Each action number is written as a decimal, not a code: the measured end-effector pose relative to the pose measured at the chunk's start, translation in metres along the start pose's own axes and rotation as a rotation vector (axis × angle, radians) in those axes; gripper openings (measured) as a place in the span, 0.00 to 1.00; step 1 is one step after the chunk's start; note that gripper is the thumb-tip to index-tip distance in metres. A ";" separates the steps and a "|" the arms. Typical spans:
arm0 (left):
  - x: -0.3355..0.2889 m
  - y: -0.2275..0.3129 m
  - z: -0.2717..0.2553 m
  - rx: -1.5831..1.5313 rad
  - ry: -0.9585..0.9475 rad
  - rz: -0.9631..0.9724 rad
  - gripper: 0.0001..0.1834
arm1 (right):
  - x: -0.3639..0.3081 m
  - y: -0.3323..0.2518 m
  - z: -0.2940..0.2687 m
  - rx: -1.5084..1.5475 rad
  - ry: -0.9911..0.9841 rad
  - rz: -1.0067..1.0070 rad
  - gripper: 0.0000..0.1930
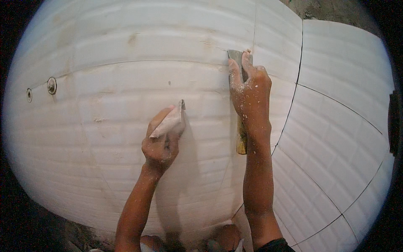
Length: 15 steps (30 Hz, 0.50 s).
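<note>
Against the white tiled wall [126,84], the right hand [249,90] is gripping a wooden-handled scraper [240,138] at a tile joint while the left hand [161,145] is clutching a grout-smeared trowel [170,122], two metal wall fittings [51,85] sitting well apart to the left.

Glossy ceramic wall tiles [336,138], wooden-handled metal scraper [240,138]

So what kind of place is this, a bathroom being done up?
Probably a bathroom or similar room being tiled: white wall tiles meet at a corner, the right hand presses a scraper on a joint, and two pipe fittings sit unfinished.
</note>
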<state>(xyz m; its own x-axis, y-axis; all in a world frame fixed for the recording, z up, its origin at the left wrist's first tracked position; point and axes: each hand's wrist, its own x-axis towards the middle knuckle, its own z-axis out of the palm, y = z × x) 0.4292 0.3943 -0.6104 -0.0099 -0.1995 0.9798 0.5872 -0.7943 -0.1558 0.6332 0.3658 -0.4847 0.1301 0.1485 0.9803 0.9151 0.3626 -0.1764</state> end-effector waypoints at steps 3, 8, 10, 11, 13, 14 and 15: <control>0.000 0.001 -0.003 0.021 -0.012 -0.005 0.11 | -0.011 0.003 0.001 0.018 -0.009 0.007 0.28; 0.000 -0.002 0.000 0.029 -0.007 0.017 0.11 | 0.024 0.005 -0.003 -0.085 -0.001 0.003 0.29; 0.003 0.003 0.000 0.020 -0.006 0.001 0.11 | 0.027 0.007 -0.008 -0.061 0.023 -0.037 0.29; 0.001 0.002 -0.004 0.030 -0.016 -0.005 0.11 | 0.016 0.006 -0.006 -0.031 -0.008 -0.020 0.29; -0.001 0.000 -0.005 0.032 -0.021 -0.014 0.11 | -0.009 0.006 -0.005 0.011 -0.060 0.005 0.29; -0.002 -0.001 -0.004 0.030 -0.020 -0.015 0.11 | -0.004 0.007 -0.004 -0.008 -0.061 -0.008 0.29; -0.004 -0.002 -0.003 0.028 -0.019 -0.017 0.11 | 0.006 0.009 -0.003 -0.026 -0.063 -0.020 0.28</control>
<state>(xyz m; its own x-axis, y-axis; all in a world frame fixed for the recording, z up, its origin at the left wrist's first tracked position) 0.4263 0.3949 -0.6147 -0.0050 -0.1752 0.9845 0.6098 -0.7808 -0.1359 0.6430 0.3675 -0.4800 0.0884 0.1994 0.9759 0.9270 0.3419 -0.1538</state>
